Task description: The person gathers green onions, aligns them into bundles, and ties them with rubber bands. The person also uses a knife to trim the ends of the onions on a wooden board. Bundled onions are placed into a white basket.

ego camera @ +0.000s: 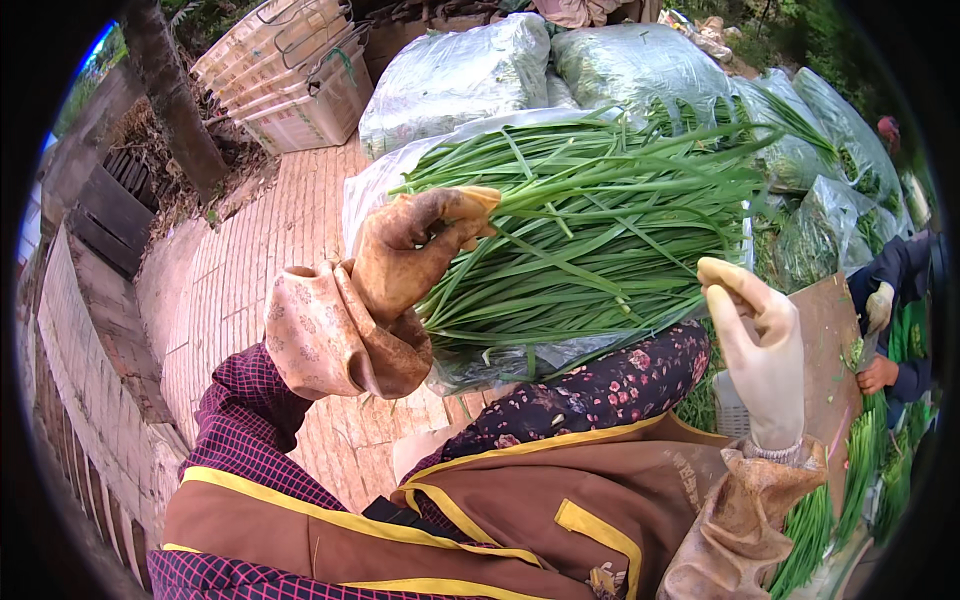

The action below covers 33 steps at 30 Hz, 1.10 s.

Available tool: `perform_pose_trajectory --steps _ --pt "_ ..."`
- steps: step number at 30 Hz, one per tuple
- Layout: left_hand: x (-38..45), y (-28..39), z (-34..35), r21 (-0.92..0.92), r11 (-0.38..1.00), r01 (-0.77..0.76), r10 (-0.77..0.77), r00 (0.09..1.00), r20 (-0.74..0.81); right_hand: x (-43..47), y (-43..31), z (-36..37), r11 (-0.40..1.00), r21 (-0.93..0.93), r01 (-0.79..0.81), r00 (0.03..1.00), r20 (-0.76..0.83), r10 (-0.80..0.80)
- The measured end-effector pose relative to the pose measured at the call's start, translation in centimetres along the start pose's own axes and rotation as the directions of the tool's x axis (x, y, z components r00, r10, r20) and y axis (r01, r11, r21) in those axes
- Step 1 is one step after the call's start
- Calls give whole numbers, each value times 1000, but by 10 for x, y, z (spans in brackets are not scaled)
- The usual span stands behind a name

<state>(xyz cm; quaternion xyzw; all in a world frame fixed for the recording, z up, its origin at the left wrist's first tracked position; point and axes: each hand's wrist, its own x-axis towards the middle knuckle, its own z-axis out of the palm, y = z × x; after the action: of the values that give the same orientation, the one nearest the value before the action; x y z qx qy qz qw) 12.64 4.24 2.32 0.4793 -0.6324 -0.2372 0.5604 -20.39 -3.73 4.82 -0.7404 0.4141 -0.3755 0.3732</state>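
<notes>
My left hand, in a stained brown rubber glove, pinches the pale ends of a few long green stalks, which look like garlic chives. Their leaves stretch to the right over a large heap of the same greens lying on clear plastic sheeting. At the heap's lower right is my right hand, in a cream rubber glove. Its thumb and forefinger are bent toward each other, and whether something thin lies between them cannot be told. The heap rests just beyond my knee in flowered cloth.
Clear plastic bags packed with greens stand behind the heap. Stacked white crates are at the upper left. On the right, a wooden board lies beside a co-worker's hands, one gloved and one bare, with more bundled greens below.
</notes>
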Motion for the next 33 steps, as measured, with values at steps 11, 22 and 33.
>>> perform_pose_trajectory --steps 11,22,33 --pt "-81 -19 -43 644 764 28 -188 965 182 39 -42 119 710 -146 688 698 401 -594" --pt "-120 -72 -37 770 638 1 -199 966 163 39 -3 196 750 -104 654 668 544 -507" --pt "-108 -73 -39 748 657 98 -297 945 138 36 -4 195 756 -93 648 655 575 -490"
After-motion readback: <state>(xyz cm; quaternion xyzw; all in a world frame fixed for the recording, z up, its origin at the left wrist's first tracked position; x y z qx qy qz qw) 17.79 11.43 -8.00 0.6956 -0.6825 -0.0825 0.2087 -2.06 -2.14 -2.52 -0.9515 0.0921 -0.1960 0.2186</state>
